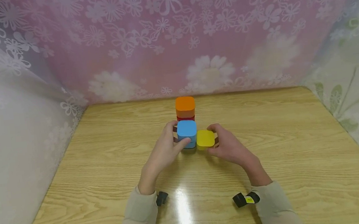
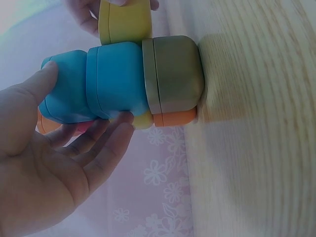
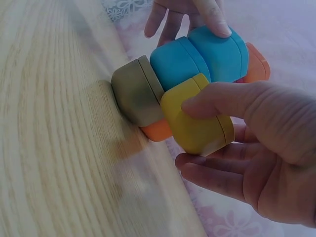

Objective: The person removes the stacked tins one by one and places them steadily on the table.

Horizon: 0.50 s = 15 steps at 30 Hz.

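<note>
In front stands a stack of small rounded lidded boxes: an olive-gold box [image 2: 178,74] on the table, a blue box [image 2: 118,79] on it, and another blue box [image 1: 186,128] on top. My left hand [image 1: 165,151] holds the top blue box, thumb on its near side and fingers round its left. To the right of the stack, my right hand [image 1: 231,148] grips a yellow box [image 3: 195,118] between thumb and fingers. The yellow box is off the table, close against the stack; whether it touches cannot be told.
Behind the blue boxes rises a second stack, topped by an orange box [image 1: 185,104] with a red one under it; its lowest box [image 2: 174,118] is orange too. Wood-grain table [image 1: 107,169] lies around. A pink flowered cloth [image 1: 149,64] hangs along the back edge.
</note>
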### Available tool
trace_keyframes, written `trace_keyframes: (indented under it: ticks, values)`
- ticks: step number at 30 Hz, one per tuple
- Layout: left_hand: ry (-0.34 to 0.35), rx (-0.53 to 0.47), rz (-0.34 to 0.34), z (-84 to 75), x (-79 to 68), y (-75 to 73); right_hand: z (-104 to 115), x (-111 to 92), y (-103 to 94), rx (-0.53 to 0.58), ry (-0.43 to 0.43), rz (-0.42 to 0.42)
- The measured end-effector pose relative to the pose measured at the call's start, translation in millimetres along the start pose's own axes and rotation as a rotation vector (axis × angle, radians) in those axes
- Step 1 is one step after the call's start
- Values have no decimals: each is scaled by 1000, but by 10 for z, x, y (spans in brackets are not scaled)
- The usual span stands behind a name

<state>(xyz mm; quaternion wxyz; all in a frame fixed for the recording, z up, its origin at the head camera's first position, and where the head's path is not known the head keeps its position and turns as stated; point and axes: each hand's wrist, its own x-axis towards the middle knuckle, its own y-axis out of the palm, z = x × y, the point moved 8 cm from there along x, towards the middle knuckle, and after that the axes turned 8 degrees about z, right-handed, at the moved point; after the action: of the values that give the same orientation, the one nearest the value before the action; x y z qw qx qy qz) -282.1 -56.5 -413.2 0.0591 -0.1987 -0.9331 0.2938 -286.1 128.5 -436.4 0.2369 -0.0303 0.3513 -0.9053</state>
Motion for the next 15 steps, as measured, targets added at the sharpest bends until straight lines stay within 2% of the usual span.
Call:
trace_keyframes:
  ticks: [6, 15]
  values:
    - [2, 11, -4, -17, 0, -4, -31, 13, 26, -26, 32, 9]
    - [-6, 12, -3, -7, -1, 8, -120, 36, 85, -92, 122, 15]
